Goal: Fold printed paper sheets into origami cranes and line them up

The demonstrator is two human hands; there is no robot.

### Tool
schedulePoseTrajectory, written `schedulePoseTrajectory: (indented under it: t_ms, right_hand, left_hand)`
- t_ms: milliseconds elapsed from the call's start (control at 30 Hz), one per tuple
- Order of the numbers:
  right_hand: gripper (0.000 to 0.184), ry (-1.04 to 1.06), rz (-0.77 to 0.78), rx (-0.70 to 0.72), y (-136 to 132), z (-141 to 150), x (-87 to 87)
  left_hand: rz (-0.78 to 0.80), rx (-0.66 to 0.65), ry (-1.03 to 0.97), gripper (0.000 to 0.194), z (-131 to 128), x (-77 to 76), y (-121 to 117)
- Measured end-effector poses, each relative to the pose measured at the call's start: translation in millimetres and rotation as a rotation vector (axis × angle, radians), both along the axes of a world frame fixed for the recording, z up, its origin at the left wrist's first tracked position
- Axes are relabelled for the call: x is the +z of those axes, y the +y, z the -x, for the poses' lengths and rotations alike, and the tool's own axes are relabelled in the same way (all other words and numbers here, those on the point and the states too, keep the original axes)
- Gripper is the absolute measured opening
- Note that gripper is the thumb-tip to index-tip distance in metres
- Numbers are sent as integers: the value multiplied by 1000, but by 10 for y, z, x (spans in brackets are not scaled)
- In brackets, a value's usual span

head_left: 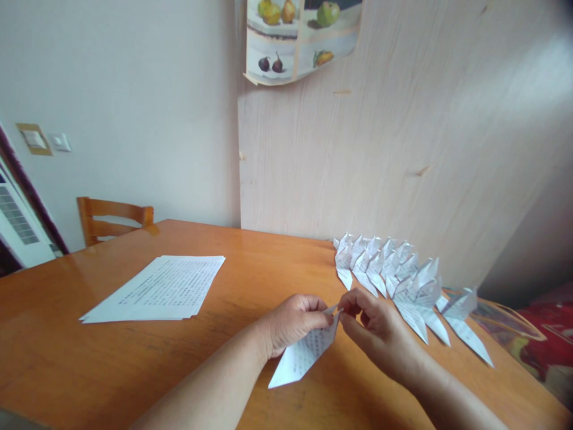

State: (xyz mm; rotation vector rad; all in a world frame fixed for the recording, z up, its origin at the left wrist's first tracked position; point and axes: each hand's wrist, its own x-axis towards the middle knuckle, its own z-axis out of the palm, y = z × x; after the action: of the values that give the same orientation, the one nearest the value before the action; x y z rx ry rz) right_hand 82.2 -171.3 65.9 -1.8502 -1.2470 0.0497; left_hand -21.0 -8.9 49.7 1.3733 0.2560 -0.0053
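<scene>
A glossy orange-brown wooden table (250, 269) stands against a pale, wood-grained panel (380, 167) that adjoins a plain whitish wall (134, 107). On the panel hangs a curling paper sheet of painted fruit (296, 45), a green apple and two dark figs among them. A slatted orange-brown wooden chair (117, 209) shows beyond the table's far left edge. Further left, a tan-framed white switch (34, 139) sits beside a smaller white wall plate (59, 141). The blurred red item (537, 328) at far right may be a bag.
</scene>
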Motion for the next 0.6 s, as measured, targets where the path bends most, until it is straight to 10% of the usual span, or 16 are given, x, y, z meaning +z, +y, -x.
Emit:
schedulePoseTrajectory:
  t_ms: [600]
  right_hand:
    - [12,240,-12,1,46,36,-32]
  left_hand:
    - [13,52,-124,39,-23,-24,13]
